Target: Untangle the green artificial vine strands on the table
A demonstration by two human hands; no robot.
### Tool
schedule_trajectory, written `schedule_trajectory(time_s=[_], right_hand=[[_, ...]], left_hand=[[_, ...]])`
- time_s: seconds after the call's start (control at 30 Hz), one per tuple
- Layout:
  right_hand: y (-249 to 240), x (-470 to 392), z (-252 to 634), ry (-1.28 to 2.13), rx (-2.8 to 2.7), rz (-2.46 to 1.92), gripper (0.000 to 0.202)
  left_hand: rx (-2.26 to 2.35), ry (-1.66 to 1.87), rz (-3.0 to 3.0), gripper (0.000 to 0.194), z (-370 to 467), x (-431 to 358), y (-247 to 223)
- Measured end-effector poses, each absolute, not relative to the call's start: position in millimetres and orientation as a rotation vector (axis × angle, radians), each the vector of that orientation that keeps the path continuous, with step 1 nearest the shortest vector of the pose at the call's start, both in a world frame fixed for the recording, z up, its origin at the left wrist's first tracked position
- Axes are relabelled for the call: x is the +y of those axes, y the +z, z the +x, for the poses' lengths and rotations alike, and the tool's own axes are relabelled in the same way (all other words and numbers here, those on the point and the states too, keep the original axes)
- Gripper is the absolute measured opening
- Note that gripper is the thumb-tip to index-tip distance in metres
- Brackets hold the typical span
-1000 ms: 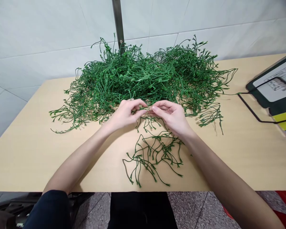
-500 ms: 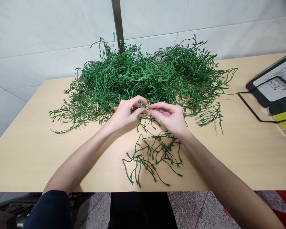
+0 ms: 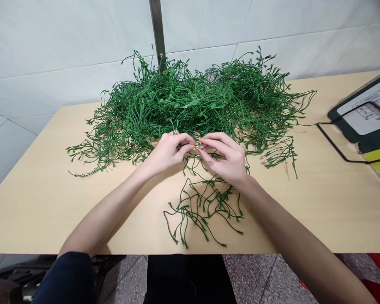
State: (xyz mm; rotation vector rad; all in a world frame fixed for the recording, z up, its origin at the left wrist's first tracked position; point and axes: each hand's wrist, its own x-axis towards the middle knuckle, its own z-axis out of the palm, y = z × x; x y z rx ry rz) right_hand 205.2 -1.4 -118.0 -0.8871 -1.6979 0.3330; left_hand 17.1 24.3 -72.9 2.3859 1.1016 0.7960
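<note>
A large heap of green plastic stems (image 3: pixel 190 99) with small branched tips lies across the back of the table. In front of it, my left hand (image 3: pixel 174 150) pinches a green stem between thumb and forefinger. My right hand (image 3: pixel 223 156) is nearly touching it, thumb and forefinger closed on the same small green piece; its detail is hidden by the fingertips. Below the hands, a loose group of separate stems (image 3: pixel 205 207) is spread near the table's front edge.
The light wood table (image 3: pixel 44 202) meets a tiled wall. A metal post (image 3: pixel 157 31) stands behind the heap. At the right lie a dark bag with a white label (image 3: pixel 367 112) and a thin black strap (image 3: pixel 335 147).
The fingertips of both hands have come closer together. My right hand has turned slightly, its fingers more spread. The heap and the loose stems lie as before.
</note>
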Motion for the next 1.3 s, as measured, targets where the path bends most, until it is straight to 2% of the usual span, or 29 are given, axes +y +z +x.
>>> schedule_trajectory(time_s=[0.13,0.27,0.37,0.57,0.73,0.9,1.1,1.3], right_hand=[[-115.9,3.8,211.7,0.132,-1.797,-0.839,0.009],[-114.9,3.1,211.3,0.159,-1.817,-0.765,0.005],[-113.0,-3.1,205.6,0.367,-1.674,-0.899,0.013],[-106.5,-6.4,199.3,1.026,-1.274,-0.984,0.033],[-107.6,-3.5,199.7,1.174,-1.199,-0.98,0.036],[-107.7,-4.7,205.8,0.861,-1.408,-0.971,0.055],[-111.3,-0.8,212.7,0.357,-1.793,-0.865,0.027],[-116.8,6.0,220.8,0.126,-1.951,-0.711,0.035]], left_hand=[[1.065,0.799,2.258,0.013,18.4,22.9,-70.6],[1.036,0.768,2.218,0.011,18.2,23.6,-69.8],[1.011,0.748,2.168,0.013,17.5,25.0,-69.2],[0.923,0.761,2.005,0.014,15.5,27.3,-67.0],[0.967,0.783,2.042,0.014,16.5,26.7,-69.7],[0.964,0.779,2.07,0.015,17.1,25.6,-69.4],[0.895,0.75,2.024,0.016,15.7,26.5,-67.5],[0.908,0.672,1.995,0.018,13.8,29.1,-69.6]])
